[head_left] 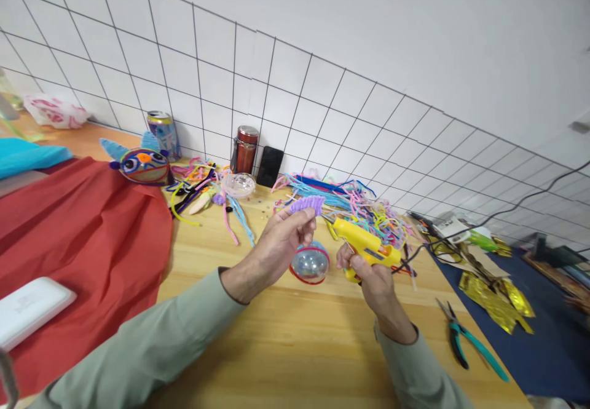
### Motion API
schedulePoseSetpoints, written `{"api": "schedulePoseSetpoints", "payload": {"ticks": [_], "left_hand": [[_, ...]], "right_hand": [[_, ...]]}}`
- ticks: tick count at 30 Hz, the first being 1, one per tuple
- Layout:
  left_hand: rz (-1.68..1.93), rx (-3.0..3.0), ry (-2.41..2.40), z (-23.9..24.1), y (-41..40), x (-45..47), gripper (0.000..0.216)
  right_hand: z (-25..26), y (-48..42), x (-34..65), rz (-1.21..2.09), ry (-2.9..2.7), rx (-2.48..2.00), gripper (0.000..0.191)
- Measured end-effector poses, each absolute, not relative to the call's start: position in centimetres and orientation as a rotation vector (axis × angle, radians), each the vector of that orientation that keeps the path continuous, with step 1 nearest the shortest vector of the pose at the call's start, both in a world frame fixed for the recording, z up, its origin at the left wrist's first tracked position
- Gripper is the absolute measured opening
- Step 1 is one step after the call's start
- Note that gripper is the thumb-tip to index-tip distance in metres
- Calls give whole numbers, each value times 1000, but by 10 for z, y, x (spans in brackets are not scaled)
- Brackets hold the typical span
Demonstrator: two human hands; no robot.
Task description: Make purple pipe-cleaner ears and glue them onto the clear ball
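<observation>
My left hand [276, 250] is closed around a clear plastic ball [310, 263] with a red band, and its fingertips pinch a coiled purple pipe-cleaner piece [307, 204] above the ball. My right hand [369, 272] grips a yellow glue gun [364, 246]. The gun's nozzle points left toward the purple piece. A black cord runs from the gun off to the right. Both hands hover above the wooden table [295, 335].
A heap of coloured pipe cleaners [359, 203] lies behind the hands. Teal-handled pliers [470, 338] rest at right, near gold foil [498, 298] on blue cloth. A red cloth [83, 237], a white case [27, 310], an owl craft [141, 164], a can [162, 132] and a brown jar [244, 149] are at left.
</observation>
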State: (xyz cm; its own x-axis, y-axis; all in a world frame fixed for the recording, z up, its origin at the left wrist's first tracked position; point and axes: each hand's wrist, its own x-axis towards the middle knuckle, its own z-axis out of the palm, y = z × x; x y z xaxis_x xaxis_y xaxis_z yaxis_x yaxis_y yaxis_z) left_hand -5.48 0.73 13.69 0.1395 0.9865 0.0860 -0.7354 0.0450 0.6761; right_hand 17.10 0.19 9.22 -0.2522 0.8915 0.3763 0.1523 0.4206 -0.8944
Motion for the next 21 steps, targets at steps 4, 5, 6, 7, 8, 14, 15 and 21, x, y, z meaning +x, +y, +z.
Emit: {"api": "schedulePoseSetpoints", "payload": {"ticks": [4,5,6,7,8,14,15,21], "left_hand": [[1382,672,469,136,8,-55,38],[1381,671,469,135,8,-56,37],[1381,671,468,135,9,-56,36],[1382,674,465,134,9,-57,36],[1386,677,461,133,10,-58,35],[1411,699,464,129,13,-58,32],[1411,699,472,129,13,-58,32],[1401,745,537,131,8,-55,25]], "right_hand": [[94,2,170,914,-1699,-933,41],[94,2,169,910,-1713,-937,42],[94,2,169,906,-1722,-937,43],[95,1,168,908,-1724,-932,43],[95,0,169,912,-1725,-922,43],[100,-7,208,725,-1727,-984,37],[101,-8,223,633,-1722,-1063,36],[101,-15,345,103,-1679,-1598,34]]}}
